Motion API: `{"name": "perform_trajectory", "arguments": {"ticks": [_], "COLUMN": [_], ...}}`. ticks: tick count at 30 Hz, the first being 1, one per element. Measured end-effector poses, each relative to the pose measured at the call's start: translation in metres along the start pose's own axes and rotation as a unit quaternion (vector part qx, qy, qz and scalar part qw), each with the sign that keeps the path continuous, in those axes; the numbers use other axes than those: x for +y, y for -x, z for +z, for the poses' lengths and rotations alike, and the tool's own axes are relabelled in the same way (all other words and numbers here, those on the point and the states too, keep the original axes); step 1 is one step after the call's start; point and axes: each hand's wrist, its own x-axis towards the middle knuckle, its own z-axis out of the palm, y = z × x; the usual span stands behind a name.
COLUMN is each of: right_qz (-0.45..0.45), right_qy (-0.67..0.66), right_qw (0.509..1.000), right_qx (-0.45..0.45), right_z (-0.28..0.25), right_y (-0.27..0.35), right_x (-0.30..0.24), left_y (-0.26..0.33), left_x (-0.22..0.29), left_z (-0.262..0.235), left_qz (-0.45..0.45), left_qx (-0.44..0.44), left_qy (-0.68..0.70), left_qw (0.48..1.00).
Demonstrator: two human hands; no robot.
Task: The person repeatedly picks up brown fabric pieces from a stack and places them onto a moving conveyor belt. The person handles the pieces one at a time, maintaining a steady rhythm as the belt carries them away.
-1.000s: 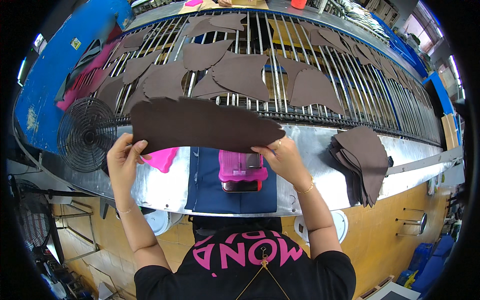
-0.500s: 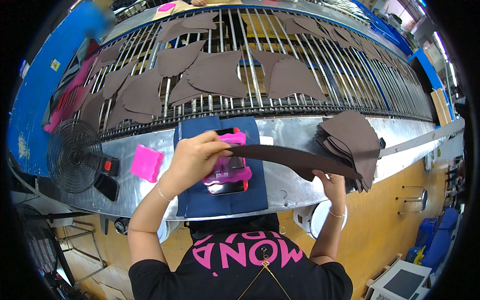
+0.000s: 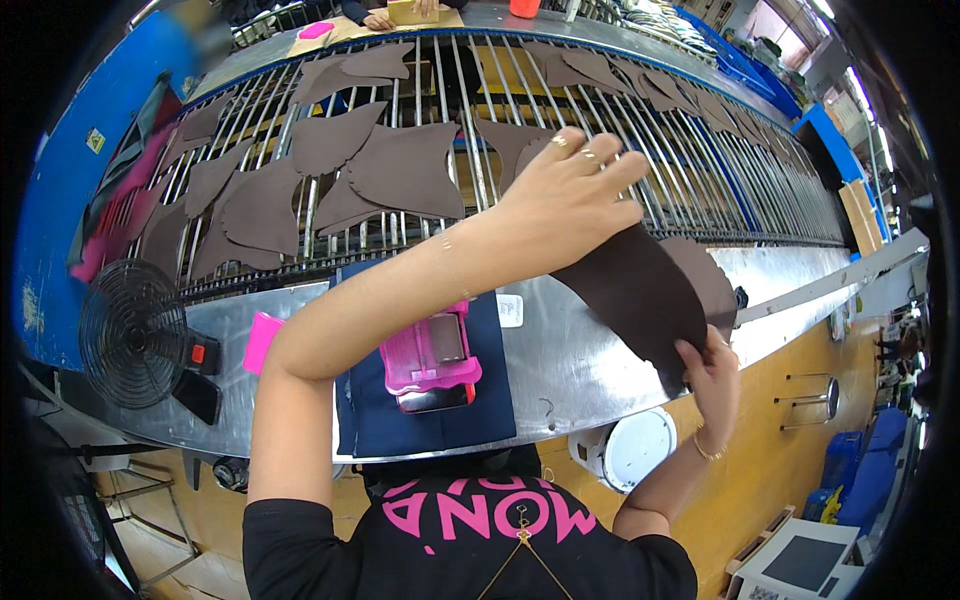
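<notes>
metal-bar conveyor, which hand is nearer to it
Left. In the head view the left hand overlaps the conveyor, at the upper end of the brown panel; the right hand is lower, pinching the panel's lower end.

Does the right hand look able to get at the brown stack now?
Probably not freely: the right hand is pinching the dark panel, which hides part of the brown stack.

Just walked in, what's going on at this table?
A person holds up a curved dark brown sheet, right hand pinching its near end, left hand at its far end. Another brown piece shows behind it. More cut brown pieces lie across metal bars beyond the metal table.
</notes>
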Motion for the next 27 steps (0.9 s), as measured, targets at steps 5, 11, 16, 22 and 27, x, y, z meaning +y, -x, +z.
{"name": "perform_trajectory", "arguments": {"ticks": [5, 11, 16, 22, 27], "right_qz": [0.035, 0.048, 0.136, 0.150, 0.048], "right_qy": [-0.297, -0.511, -0.513, -0.530, -0.344], "right_qw": [0.954, 0.857, 0.847, 0.834, 0.927], "right_qx": [0.000, -0.040, -0.005, 0.043, 0.144], "right_z": [0.086, 0.199, 0.258, 0.229, 0.133], "right_y": [-0.087, -0.229, -0.310, -0.284, -0.176], "right_x": [0.018, 0.066, 0.077, 0.054, 0.060], "left_y": [-0.015, 0.075, 0.172, 0.221, 0.242], "left_x": [-0.029, -0.042, -0.018, 0.005, 0.014], "left_z": [-0.011, -0.087, -0.133, -0.151, -0.135], "left_qz": [-0.082, -0.306, -0.486, -0.580, -0.585], "left_qx": [0.069, -0.010, -0.018, -0.013, 0.030], "left_qy": [-0.029, -0.002, 0.007, -0.042, 0.036], "left_qw": [0.994, 0.952, 0.874, 0.813, 0.810]}}
